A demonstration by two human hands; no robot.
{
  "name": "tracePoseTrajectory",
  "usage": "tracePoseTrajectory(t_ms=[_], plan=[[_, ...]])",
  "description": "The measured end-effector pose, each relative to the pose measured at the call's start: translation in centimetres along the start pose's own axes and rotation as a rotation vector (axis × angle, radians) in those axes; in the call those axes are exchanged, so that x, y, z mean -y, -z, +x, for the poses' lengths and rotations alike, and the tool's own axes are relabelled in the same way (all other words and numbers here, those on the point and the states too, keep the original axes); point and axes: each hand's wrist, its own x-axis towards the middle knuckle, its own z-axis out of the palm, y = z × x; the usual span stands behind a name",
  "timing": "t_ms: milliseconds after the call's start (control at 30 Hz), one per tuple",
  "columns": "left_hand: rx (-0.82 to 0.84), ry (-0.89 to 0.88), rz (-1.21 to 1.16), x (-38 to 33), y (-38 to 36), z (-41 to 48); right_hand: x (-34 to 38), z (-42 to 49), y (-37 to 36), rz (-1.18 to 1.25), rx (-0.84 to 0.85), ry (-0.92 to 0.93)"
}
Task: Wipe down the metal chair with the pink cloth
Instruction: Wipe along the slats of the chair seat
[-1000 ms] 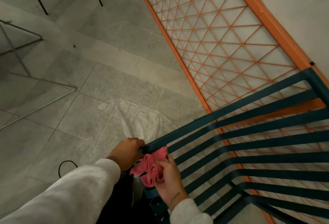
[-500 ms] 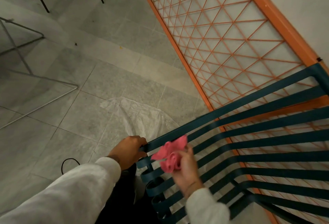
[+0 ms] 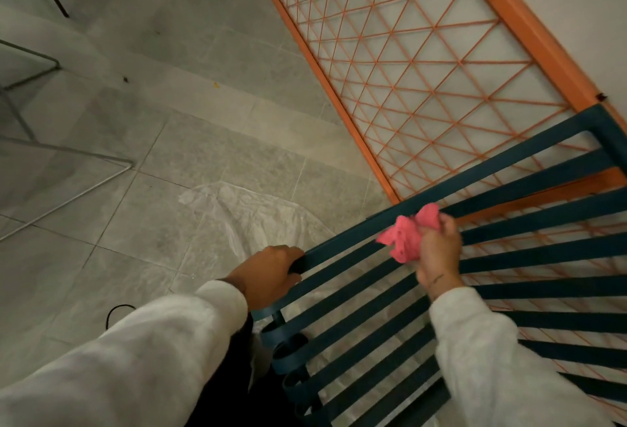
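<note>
While metal chair [image 3: 509, 159] shows its slats to the camera, L hand [image 3: 271, 272] grips chair's top rail at near end, steadying. R hand [image 3: 437, 250] holds pink cloth [image 3: 403, 240] bunched against upper slats. Prob. mid-wipe; next: drag along slat twd chair's far end.

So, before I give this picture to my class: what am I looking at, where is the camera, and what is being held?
There is no machine here, only a person working with bare hands. The one picture comes from a camera worn on their head, looking forward and down. The left hand grips the near end of the dark blue slatted metal chair. The right hand holds a bunched pink cloth at the chair's upper slats. Underneath is a grey tiled floor with a thin clear plastic sheet lying on it, and an orange lattice panel stands by the wall.
</note>
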Motion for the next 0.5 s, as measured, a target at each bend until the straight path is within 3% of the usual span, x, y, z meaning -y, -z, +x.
tracePoseTrajectory(t_ms=[133,233,333,400,500], plan=[[-0.023,0.026,-0.003,-0.5,-0.5,0.9,1.8,1.1,1.4,-0.211,-0.157,0.373],[-0.030,0.040,-0.033,-0.3,-0.7,0.7,1.7,2.2,1.4,-0.422,0.025,0.604],[-0.039,0.050,-0.058,-0.4,-0.8,0.7,1.4,3.6,0.4,-1.076,0.194,0.702],[-0.037,0.057,-0.069,-0.4,-0.7,0.8,1.7,3.1,-1.8,-1.376,0.231,0.720],[-0.023,0.055,-0.072,-0.5,-0.4,0.6,1.9,0.0,-6.8,-2.088,0.496,0.675]])
